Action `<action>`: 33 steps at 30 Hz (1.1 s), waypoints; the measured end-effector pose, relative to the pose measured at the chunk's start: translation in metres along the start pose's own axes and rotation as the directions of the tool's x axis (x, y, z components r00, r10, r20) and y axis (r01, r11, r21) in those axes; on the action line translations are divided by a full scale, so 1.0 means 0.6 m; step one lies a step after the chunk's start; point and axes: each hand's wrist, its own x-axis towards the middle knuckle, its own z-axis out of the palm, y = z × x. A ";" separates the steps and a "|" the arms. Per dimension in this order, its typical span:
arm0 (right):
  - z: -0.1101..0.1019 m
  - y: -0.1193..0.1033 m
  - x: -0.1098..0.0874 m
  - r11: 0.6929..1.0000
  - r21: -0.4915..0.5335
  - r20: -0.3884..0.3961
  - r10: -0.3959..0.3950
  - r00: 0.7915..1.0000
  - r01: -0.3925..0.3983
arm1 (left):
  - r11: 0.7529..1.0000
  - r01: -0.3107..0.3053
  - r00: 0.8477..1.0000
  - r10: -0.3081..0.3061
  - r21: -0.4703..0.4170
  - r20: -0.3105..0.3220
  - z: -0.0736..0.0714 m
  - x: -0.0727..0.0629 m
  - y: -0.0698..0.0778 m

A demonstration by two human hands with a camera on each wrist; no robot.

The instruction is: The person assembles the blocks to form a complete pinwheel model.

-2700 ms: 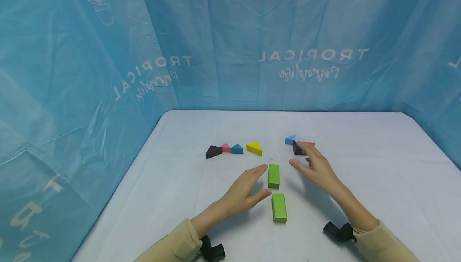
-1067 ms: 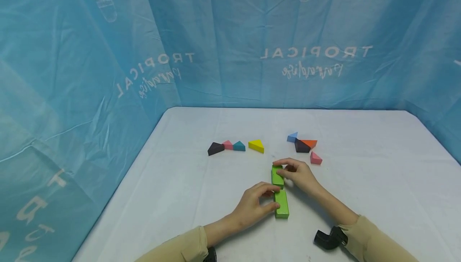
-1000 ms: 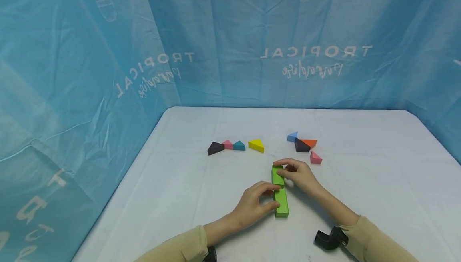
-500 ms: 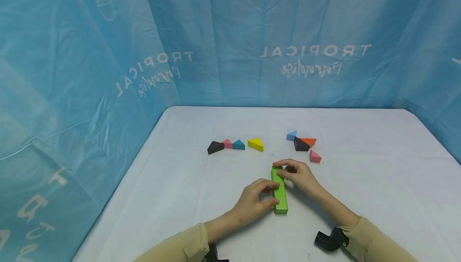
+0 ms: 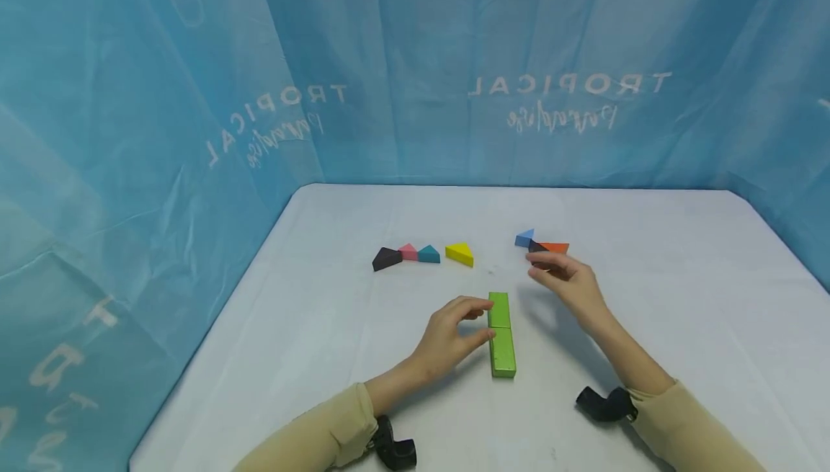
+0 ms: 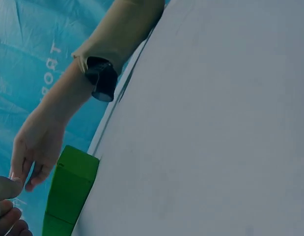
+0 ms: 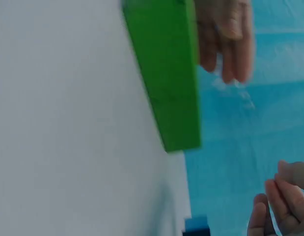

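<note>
Two green rectangular blocks lie end to end in a line, the far block [image 5: 498, 309] meeting the near block [image 5: 503, 353]. My left hand [image 5: 447, 339] is at their left side, thumb and fingers apart and loosely bent, with no block gripped. To the right of the green blocks, my right hand [image 5: 573, 288] is raised, fingers relaxed and holding nothing. Its fingertips overlap a black block [image 5: 535, 246] in the head view, beside an orange triangular block [image 5: 555, 247] and a light blue triangle [image 5: 524, 238]. The pink block there is hidden behind the hand.
At the back left stand a black block [image 5: 387, 259], a pink triangle [image 5: 408, 252], a teal triangle [image 5: 429, 254] and a yellow triangle [image 5: 459, 254]. The white table [image 5: 648, 241] is bordered by a blue curtain [image 5: 415, 83]. Black wrist mounts [image 5: 395, 447] hang under both forearms.
The near green block has slid forward until it meets the far one. Both hands have let go; the right has moved away up and right, and the left has drawn slightly back and up.
</note>
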 end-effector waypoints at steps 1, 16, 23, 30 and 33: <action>-0.013 0.003 0.003 1.000 -0.003 -0.039 0.006 0.999 -0.006 | 1.000 0.007 1.000 -0.007 -0.014 -0.006 -0.001 0.004 -0.001; -0.079 0.070 0.003 0.971 -0.166 -0.161 0.148 0.976 -0.175 | 0.999 0.049 0.997 -0.049 0.012 0.062 0.022 -0.003 -0.015; -0.075 0.093 0.002 0.954 -0.265 -0.125 0.107 0.986 -0.137 | 0.998 0.057 0.997 -0.058 0.010 0.054 0.024 0.000 -0.018; -0.074 0.103 -0.002 0.935 -0.341 -0.123 0.056 0.991 -0.095 | 0.999 0.048 0.997 -0.049 0.008 0.055 0.024 -0.001 -0.018; -0.073 0.104 -0.001 0.931 -0.354 -0.124 0.045 0.991 -0.086 | 0.999 0.049 0.997 -0.049 0.007 0.052 0.023 -0.001 -0.017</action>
